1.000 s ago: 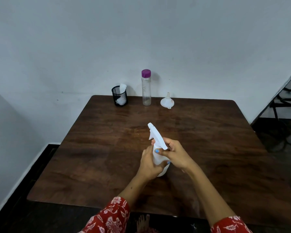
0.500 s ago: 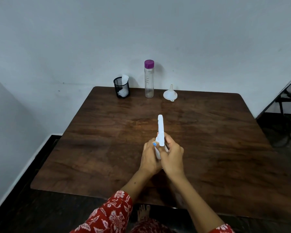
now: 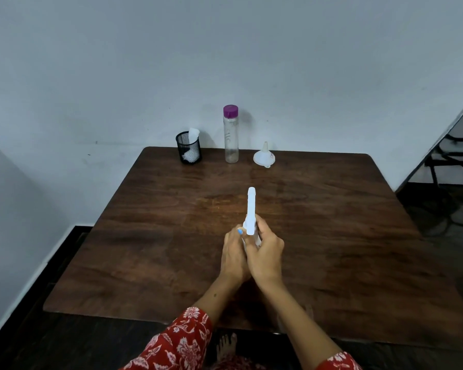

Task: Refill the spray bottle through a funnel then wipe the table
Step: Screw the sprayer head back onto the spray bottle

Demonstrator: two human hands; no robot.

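A white spray bottle (image 3: 251,209) stands at the middle of the dark wooden table (image 3: 332,236), its nozzle pointing away from me. My left hand (image 3: 233,256) grips the bottle's body, which it mostly hides. My right hand (image 3: 266,252) grips the neck just under the spray head. A white funnel (image 3: 264,157) lies mouth-down at the table's far edge. Left of it stands a clear water bottle (image 3: 231,134) with a purple cap. A black mesh cup (image 3: 188,150) holding a white cloth sits further left.
The table stands against a pale wall. A dark metal chair frame (image 3: 455,145) is at the far right, beyond the table's corner. Dark floor shows on the left and near sides.
The spray head has turned from pointing up-left to pointing straight away from me. My right hand has shifted round the neck. The view has tilted slightly.
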